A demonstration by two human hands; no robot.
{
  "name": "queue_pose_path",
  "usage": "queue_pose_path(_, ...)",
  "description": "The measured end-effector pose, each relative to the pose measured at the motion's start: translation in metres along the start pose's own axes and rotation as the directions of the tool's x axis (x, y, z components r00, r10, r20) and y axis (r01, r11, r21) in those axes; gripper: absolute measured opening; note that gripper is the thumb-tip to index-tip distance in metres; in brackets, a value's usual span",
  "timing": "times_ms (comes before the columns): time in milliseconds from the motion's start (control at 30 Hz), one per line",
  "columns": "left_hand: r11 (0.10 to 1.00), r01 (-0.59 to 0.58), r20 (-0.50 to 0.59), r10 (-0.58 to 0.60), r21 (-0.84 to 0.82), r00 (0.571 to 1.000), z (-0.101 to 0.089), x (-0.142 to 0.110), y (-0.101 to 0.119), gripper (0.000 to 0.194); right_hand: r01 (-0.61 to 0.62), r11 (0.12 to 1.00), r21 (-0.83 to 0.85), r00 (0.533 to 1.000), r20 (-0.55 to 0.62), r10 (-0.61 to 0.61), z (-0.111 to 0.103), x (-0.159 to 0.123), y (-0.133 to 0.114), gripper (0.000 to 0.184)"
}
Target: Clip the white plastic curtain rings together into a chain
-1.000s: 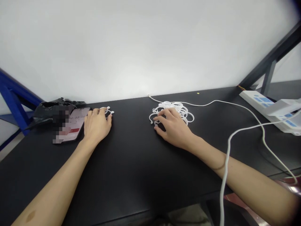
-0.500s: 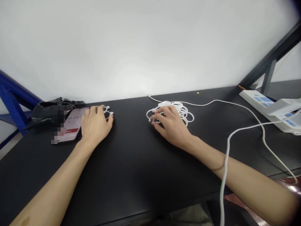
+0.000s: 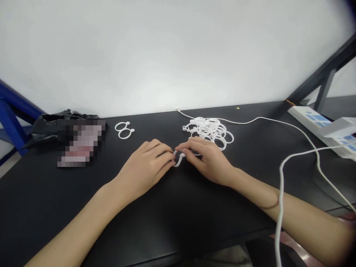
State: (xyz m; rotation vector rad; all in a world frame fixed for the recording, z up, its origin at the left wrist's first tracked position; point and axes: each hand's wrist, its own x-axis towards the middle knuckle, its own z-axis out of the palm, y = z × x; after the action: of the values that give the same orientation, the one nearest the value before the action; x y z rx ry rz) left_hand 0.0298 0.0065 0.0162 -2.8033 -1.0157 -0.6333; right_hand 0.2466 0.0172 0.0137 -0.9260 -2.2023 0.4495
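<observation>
One ring [image 3: 179,161], on the near side of the pile [image 3: 205,129]: my left hand [image 3: 147,161] and right hand [image 3: 210,161] are clamping it in their fingers from opposite sides, seemingly for steadiness, while two rings [image 3: 124,129] are lying well apart, presumably against mixing.

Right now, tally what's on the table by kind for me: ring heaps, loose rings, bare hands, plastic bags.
Ring heap, too tangled to count singly: 1
Loose white rings: 3, including 1 held ring
Bare hands, left hand and right hand: 2
Black plastic bag: 1
Total: 7, heap counted as one
</observation>
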Motion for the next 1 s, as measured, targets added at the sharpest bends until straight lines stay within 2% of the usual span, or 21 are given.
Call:
queue_pose_path(167,0.976,0.04,-0.017,-0.045,-0.213,0.999,-0.0014,-0.0012,0.0034,0.017,-0.101,0.991,0.088,0.993,-0.054,0.106,0.0006,0.0001,-0.0044,0.016)
queue_pose_path(333,0.99,-0.015,-0.075,0.005,-0.139,0.997,0.0029,-0.0015,0.0027,0.015,-0.173,0.975,0.14,0.981,-0.067,0.184,-0.0005,-0.0003,-0.0058,0.018)
queue_pose_path(633,0.996,-0.051,-0.108,0.042,-0.078,0.993,0.004,-0.0007,0.0006,0.016,-0.038,0.992,0.119,0.999,-0.032,0.042,-0.0042,-0.0019,-0.0091,0.027)
queue_pose_path(1000,0.997,-0.043,-0.109,0.035,-0.071,0.993,0.0062,-0.0018,0.0002,0.016,-0.015,0.997,0.078,0.999,-0.044,0.019,-0.0025,-0.0006,-0.0082,0.01)
